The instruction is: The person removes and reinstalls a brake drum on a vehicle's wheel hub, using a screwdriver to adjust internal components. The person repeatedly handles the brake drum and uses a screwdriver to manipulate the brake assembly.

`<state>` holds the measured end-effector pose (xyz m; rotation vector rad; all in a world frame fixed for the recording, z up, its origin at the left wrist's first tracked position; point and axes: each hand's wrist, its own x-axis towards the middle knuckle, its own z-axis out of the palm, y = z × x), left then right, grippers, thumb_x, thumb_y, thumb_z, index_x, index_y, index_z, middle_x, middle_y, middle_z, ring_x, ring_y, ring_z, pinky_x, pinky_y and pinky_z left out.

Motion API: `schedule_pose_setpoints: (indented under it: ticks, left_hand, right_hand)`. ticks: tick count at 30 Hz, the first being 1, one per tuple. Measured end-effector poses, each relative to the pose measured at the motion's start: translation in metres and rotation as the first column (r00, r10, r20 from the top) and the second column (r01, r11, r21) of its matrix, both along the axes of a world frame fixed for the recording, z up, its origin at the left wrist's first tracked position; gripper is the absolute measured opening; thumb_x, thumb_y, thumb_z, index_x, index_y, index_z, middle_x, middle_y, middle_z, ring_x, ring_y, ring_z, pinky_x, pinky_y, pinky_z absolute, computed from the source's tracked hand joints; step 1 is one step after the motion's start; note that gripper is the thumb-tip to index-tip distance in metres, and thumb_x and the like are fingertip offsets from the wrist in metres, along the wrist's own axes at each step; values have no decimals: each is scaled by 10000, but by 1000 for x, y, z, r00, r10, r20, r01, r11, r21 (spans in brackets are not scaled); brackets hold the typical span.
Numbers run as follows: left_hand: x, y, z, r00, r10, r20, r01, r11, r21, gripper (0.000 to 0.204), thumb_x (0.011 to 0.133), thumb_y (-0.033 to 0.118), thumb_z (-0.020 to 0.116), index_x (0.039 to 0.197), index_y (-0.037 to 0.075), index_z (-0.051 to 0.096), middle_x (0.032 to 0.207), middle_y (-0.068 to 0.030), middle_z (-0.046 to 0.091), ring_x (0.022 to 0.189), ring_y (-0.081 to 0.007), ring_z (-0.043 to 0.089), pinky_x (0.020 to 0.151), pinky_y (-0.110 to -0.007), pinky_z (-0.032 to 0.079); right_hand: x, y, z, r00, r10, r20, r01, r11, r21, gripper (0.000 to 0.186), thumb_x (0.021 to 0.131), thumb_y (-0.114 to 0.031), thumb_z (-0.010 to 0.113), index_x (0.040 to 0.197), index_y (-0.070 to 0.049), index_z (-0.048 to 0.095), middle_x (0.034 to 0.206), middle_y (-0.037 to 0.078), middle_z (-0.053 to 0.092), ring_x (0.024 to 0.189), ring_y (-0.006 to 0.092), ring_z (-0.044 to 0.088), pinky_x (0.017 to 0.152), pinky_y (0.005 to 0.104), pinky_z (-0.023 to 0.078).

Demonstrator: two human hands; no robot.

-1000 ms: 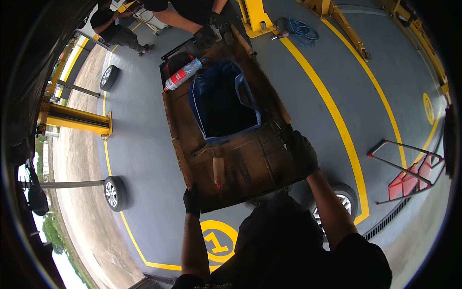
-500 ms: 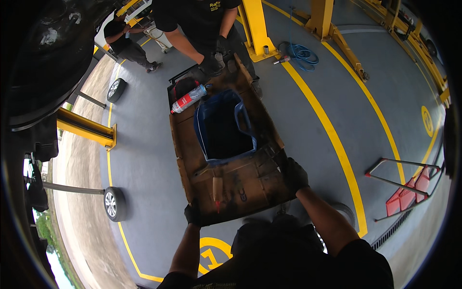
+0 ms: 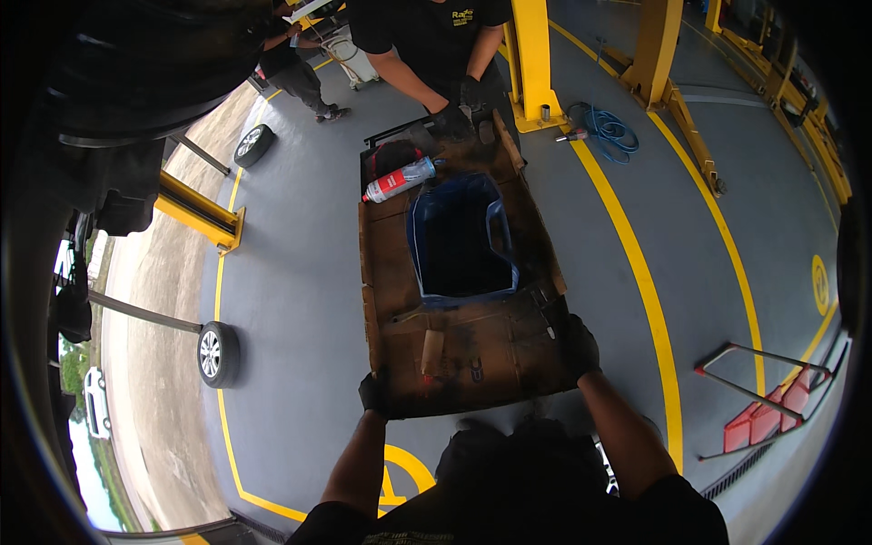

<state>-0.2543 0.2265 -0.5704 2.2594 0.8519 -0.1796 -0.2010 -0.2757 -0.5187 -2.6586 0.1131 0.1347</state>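
A brown cardboard-lined cart (image 3: 409, 336) fills the middle, its cardboard stained dark. My gloved left hand (image 3: 372, 394) grips its near left corner, and my gloved right hand (image 3: 579, 348) closes round its near right side. On the cart stands a cut-open blue jug (image 3: 418, 245) with a dark inside. Beside it lies a red and white spray can (image 3: 398, 180) with a blue end. A brown cylindrical piece (image 3: 431, 352) with a red tip rests nearer me, and a dark tool (image 3: 547, 313) lies by my right hand.
A co-worker (image 3: 431, 45) in black gloves bends over the cart's far end; another person (image 3: 304, 82) stands farther left. Yellow lift posts (image 3: 534, 64), a blue hose (image 3: 610, 134), wheels (image 3: 218, 354) and a red folding frame (image 3: 767, 418) surround us. Dark vehicle parts (image 3: 154, 73) hang upper left.
The view has turned slightly, so the cart and the floor around it appear farther right. Both my hands keep their grip on the cart.
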Motion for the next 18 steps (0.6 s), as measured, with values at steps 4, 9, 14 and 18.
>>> schedule_pose_setpoints:
  ticks: [4,9,14,18]
  left_hand:
    - [2,-4,10,999,-25,-29,27,997,79,664,1030,607,527,1095,-8,770,1015,-263,777,1011,-446,753,847,-527,589]
    - [0,-6,12,1000,-18,-25,20,997,81,665,1025,610,537,1102,-8,770,1016,-262,777,1010,-444,756,853,-530,588]
    - [6,-21,37,1000,-12,1,12,1000,13,716,1015,652,506,1089,-6,778,1012,-260,778,1013,-438,757,858,-539,585]
    - [5,0,9,998,-40,-57,46,992,119,702,1013,641,518,1084,-5,784,1013,-250,783,1008,-426,762,854,-539,588]
  right_hand:
    - [-3,-6,-22,997,-57,50,52,993,109,250,1046,-229,528,1237,-73,572,1147,212,642,1040,453,678,884,562,561]
    - [-5,-3,-18,997,-54,50,51,998,48,281,1060,-300,536,1222,-73,566,1126,215,650,1015,451,690,867,560,572]
    - [0,-1,-10,999,0,54,3,999,-40,296,1061,-324,551,1218,-74,562,1123,206,646,993,438,699,836,552,589]
    - [0,-1,-15,999,-23,47,23,1000,-8,289,1052,-312,563,1220,-76,563,1119,211,654,976,446,704,837,561,590]
